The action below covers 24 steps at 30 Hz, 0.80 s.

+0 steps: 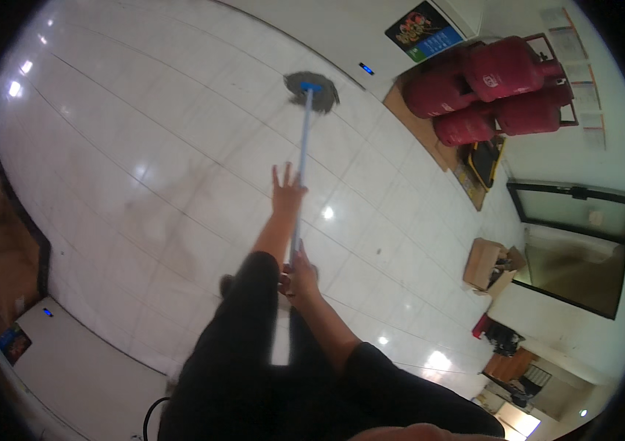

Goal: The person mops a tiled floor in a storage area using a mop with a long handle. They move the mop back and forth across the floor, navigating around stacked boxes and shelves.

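A mop (303,147) with a light blue pole slants away from me, its grey string head (320,92) spread on the tiled floor. My left hand (288,197) is partway up the pole, fingers stretched and spread, with the thumb side against it. Nearer to my body, my right hand (303,279) is closed around the lower part of the pole, one finger lying along it. Both forearms come from black sleeves.
Red gas cylinders (504,70) are stacked on cardboard (419,128) at the far right, beside a white cabinet (327,33). An open cardboard box (483,263) stands on the right near a framed glass panel (573,264). Another white cabinet (88,345) is at lower left.
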Available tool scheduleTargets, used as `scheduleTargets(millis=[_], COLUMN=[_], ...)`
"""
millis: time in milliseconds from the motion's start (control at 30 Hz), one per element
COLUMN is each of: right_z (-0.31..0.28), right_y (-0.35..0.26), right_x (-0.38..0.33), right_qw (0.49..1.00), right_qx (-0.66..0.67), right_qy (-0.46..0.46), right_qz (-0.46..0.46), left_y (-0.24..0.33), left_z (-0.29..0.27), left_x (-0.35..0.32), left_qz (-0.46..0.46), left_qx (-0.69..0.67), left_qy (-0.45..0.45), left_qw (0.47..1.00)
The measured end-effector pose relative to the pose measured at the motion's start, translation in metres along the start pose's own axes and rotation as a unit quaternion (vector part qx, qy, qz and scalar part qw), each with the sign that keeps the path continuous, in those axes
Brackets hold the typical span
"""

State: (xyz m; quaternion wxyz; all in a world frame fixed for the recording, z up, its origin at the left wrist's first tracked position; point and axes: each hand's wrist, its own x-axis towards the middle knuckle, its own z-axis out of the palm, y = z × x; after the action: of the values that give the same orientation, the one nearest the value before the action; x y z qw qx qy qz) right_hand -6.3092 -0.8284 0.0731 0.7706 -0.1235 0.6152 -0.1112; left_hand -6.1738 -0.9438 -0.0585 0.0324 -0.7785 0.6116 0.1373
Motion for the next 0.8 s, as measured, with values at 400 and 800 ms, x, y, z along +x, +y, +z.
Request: scheduleTargets(millis=[400,800], right_z=[-0.263,-0.252], right_y=[-0.044,-0.092], right_x=[-0.229,-0.052], right_qw=[0.976,0.998], right_qx=[-0.188,-0.046], right_qy=[0.001,-0.005], right_qz=[0.113,-0.039], left_y=[0.261,0.225], left_z=[0.047,-0.002], left_x=[-0.173,0.047], left_qz=[0.039,0.208], left_qx=[-0.134,0.158], left_qy=[-0.026,-0.172], left_qw=[0.990,0.950])
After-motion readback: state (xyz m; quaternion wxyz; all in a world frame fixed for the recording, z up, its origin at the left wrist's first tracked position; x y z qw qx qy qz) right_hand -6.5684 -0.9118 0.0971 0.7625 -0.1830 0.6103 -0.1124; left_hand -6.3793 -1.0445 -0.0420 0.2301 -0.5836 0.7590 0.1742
